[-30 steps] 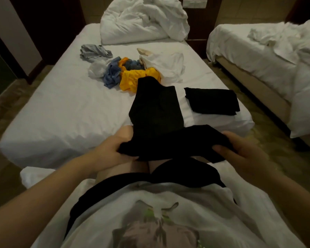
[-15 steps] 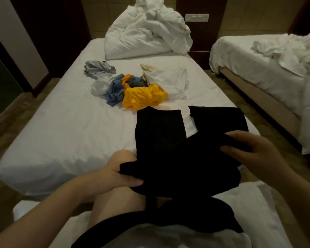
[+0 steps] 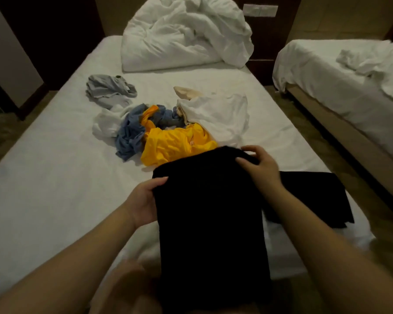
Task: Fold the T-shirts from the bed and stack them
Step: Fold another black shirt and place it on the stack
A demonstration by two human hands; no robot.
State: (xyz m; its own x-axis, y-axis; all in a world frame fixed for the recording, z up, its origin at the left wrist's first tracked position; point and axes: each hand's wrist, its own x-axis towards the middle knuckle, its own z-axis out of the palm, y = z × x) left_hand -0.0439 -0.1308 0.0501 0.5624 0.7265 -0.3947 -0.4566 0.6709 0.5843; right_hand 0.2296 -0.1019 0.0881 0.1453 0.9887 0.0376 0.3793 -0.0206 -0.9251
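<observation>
A black T-shirt (image 3: pixel 209 218), folded into a long strip, lies over the near edge of the bed (image 3: pixel 43 177). My left hand (image 3: pixel 143 200) grips its far left corner, fingers curled over the edge. My right hand (image 3: pixel 259 168) holds its far right corner. Another folded black T-shirt (image 3: pixel 311 198) lies to the right, partly under my right forearm. Beyond the strip sits a heap of loose shirts: yellow (image 3: pixel 175 143), blue (image 3: pixel 132 137), white (image 3: pixel 220 114) and grey (image 3: pixel 109 87).
A crumpled white duvet (image 3: pixel 186 35) is piled at the head of the bed. A second bed (image 3: pixel 349 87) with rumpled sheets stands to the right across a narrow floor gap. Dark furniture lines the left wall.
Both hands carried the near end of the black T-shirt up and forward over itself, from my lap to the far end by the yellow shirt. The camera tilted forward.
</observation>
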